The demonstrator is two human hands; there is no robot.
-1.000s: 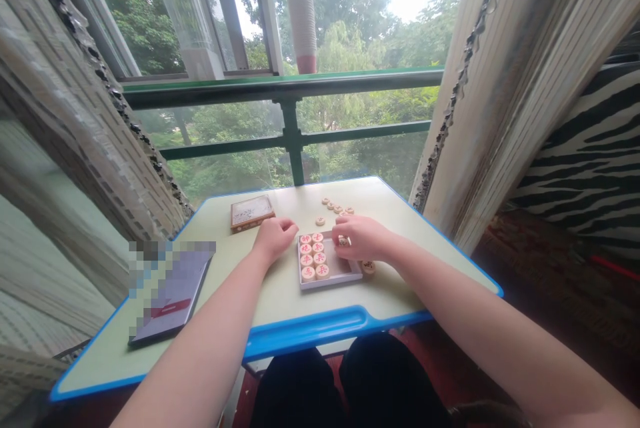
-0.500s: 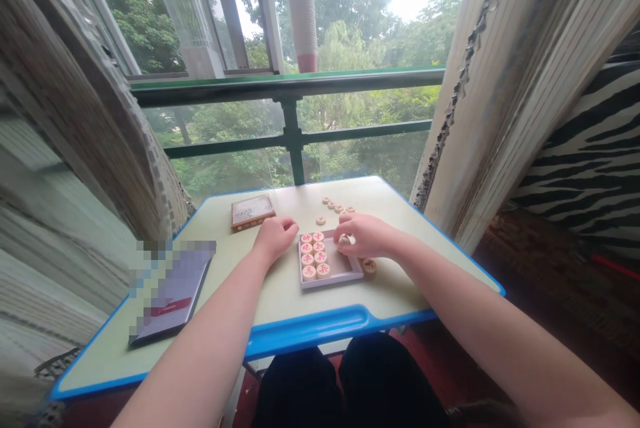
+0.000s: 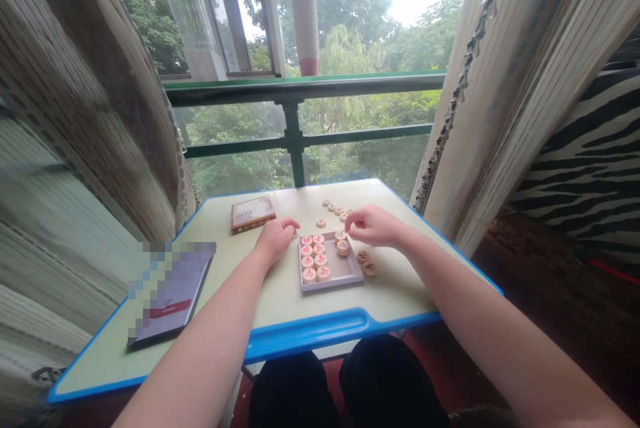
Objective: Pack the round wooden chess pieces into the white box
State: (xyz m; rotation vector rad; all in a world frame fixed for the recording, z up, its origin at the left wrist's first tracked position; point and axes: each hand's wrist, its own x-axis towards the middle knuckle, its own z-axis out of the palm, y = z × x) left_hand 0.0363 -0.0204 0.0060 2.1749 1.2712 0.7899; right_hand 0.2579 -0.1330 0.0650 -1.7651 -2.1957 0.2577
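Note:
A shallow white tray (image 3: 345, 273) lies on the pale green table (image 3: 280, 295) and holds several round wooden chess pieces (image 3: 314, 259) with red characters, in columns at its left and top. My left hand (image 3: 275, 236) rests curled on the table against the tray's left far corner, holding nothing I can see. My right hand (image 3: 373, 225) hovers just beyond the tray's far right corner, its fingers pinched together near the loose pieces (image 3: 336, 208). Whether it holds a piece is hidden. Two more pieces (image 3: 367, 263) lie right of the tray.
A wooden box lid (image 3: 251, 212) sits at the far left of the table. A dark tablet (image 3: 170, 295) lies at the near left. Window railing (image 3: 300, 85) stands behind; bamboo blinds (image 3: 90, 115) hang left, curtain (image 3: 515, 68) right. The table has a raised blue rim (image 3: 310, 331).
My right hand has lifted off the tray and moved away toward the loose pieces, leaving added pieces in the tray's third column. The left hand stayed put. The left blind swung inward.

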